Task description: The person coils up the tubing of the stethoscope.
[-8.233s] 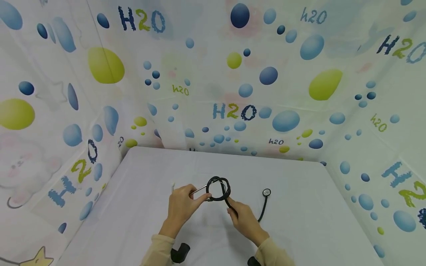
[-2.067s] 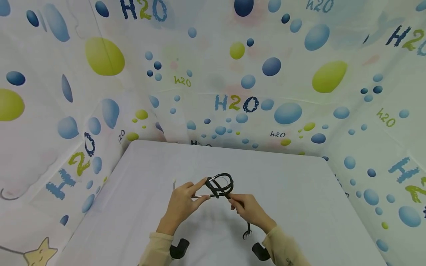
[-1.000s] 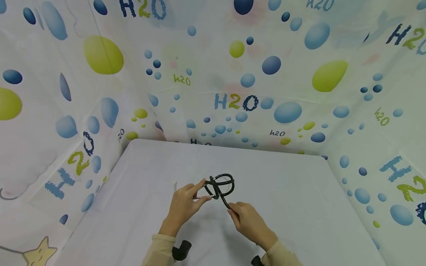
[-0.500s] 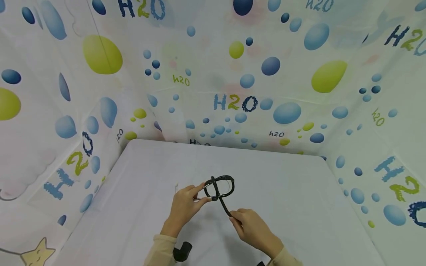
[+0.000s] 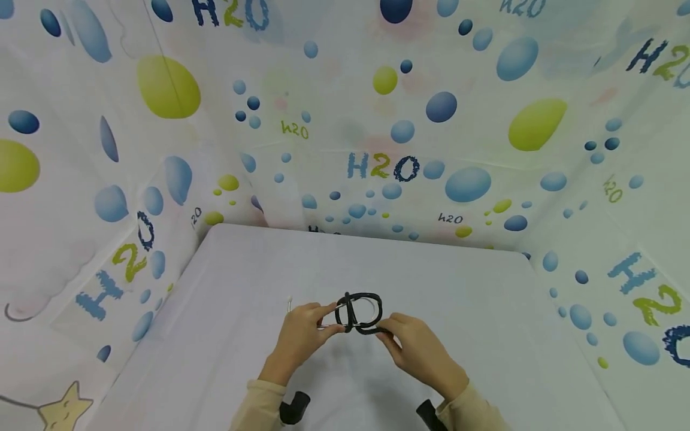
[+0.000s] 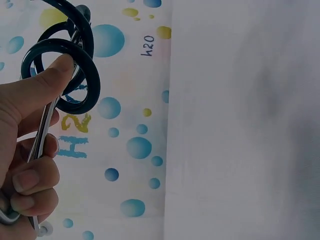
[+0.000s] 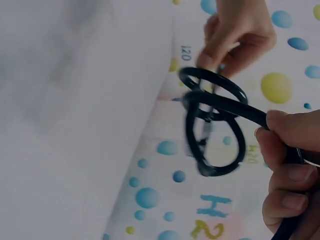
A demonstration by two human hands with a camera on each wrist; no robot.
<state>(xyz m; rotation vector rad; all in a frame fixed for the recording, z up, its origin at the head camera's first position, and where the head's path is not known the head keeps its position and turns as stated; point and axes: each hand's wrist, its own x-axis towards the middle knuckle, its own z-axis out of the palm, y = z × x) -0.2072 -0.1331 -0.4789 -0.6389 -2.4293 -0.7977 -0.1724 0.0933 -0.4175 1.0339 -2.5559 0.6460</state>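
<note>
Left hand [image 5: 304, 329]: fingers are curled around the metal ear tubes [image 6: 42, 132]; the thumb is laid against a loop of the black tubing [image 7: 235, 106].
Right hand [image 5: 417, 347]: a stretch of the same tubing is pinched between thumb and forefinger; the other fingers are curled in around it.
Stethoscope [image 5: 380, 308]: is held up between both hands, above the white table [image 5: 458, 287]; its tubing is gathered in overlapping loops just beyond the left fingertips; a pale ear tip [image 6: 46, 229] is seen below the left fingers.
Sleeves [image 5: 261, 402]: cream; a black piece [image 5: 294, 408] is seen beside each wrist.
Backdrop [image 5: 323, 84]: printed with bubbles and "H2O" lettering.
</note>
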